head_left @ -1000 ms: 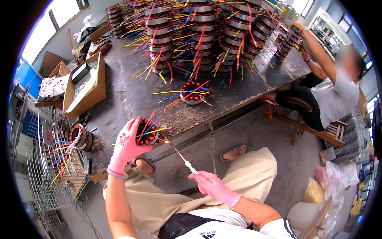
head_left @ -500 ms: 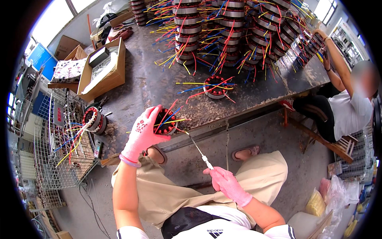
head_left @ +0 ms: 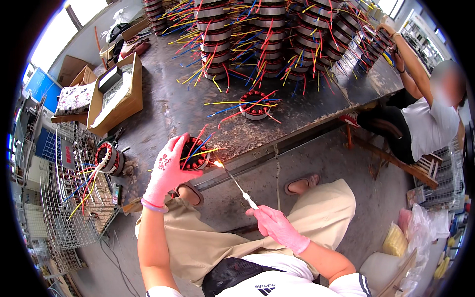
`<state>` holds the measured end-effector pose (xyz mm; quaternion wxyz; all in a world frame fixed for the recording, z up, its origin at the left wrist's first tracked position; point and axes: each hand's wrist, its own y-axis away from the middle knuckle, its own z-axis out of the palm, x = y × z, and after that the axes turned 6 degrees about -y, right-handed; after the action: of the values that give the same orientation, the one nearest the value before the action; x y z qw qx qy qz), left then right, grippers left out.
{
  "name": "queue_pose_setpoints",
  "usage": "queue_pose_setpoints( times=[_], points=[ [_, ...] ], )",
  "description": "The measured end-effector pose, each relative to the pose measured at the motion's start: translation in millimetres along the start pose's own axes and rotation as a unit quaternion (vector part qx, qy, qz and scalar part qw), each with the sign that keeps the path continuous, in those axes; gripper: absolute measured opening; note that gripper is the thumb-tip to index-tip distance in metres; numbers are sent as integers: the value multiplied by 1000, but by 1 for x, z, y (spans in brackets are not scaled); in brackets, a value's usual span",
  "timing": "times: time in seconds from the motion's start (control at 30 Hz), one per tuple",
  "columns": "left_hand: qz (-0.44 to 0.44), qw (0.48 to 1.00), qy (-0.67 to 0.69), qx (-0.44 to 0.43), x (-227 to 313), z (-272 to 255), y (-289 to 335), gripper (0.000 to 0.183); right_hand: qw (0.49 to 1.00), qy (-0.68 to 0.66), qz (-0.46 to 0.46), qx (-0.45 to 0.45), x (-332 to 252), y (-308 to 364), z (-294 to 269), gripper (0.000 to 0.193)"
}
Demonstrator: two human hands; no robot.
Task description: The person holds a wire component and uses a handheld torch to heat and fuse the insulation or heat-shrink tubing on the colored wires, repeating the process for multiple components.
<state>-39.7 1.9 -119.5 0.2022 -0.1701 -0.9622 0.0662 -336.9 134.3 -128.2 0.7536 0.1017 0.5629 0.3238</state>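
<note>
My left hand (head_left: 165, 173), in a pink glove, is wrapped round the left side of a motor stator (head_left: 198, 162) at the table's front edge. Red windings ring the stator, and red, blue and yellow wires stick out of it. In my pink-gloved right hand (head_left: 279, 226) is a thin torch (head_left: 249, 199) with a white handle and a slender metal tube. A small orange flame (head_left: 218, 164) glows at its tip, just right of the stator. Farther back lies another stator (head_left: 254, 113) with spread wires. A third stator (head_left: 115, 162), bound with white cord, sits to the left.
Tall stacks of stators (head_left: 216, 42) with bristling wires stand at the back of the dark table (head_left: 170, 104). An open cardboard box (head_left: 134, 91) is at the back left, above a wire rack (head_left: 62, 198). At the right, a seated co-worker (head_left: 426, 131) reaches toward the stacks.
An orange flame now shows at the torch tip, where none was clear before. The view has shifted slightly; both hands keep their holds.
</note>
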Motion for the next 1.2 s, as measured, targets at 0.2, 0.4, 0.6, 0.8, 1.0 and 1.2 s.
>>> queue_pose_setpoints(
  times=[0.2, 0.4, 0.6, 0.8, 1.0, 1.2],
  points=[
    [4, 1000, 0, -6, 1, -1, -1, 99, 1000, 15, 18, -9, -7, 1, 1, 30],
    [-3, 1000, 1, -10, 3, -2, -1, 98, 1000, -12, -4, -13, 3, -2, -1, 29],
    [-15, 1000, 12, -13, 4, -3, -1, 97, 1000, -10, 15, -13, -2, 0, 1, 28],
    [-14, 1000, 5, -14, 3, -1, -1, 98, 1000, 8, 8, -5, -3, 0, 1, 28],
    [-7, 1000, -10, -11, 0, -1, 0, 99, 999, 38, 9, -8, -1, -2, 0, 28],
    [-4, 1000, -1, -11, -1, 2, 0, 99, 1000, 22, 19, 8, 0, -1, 0, 28]
  ],
)
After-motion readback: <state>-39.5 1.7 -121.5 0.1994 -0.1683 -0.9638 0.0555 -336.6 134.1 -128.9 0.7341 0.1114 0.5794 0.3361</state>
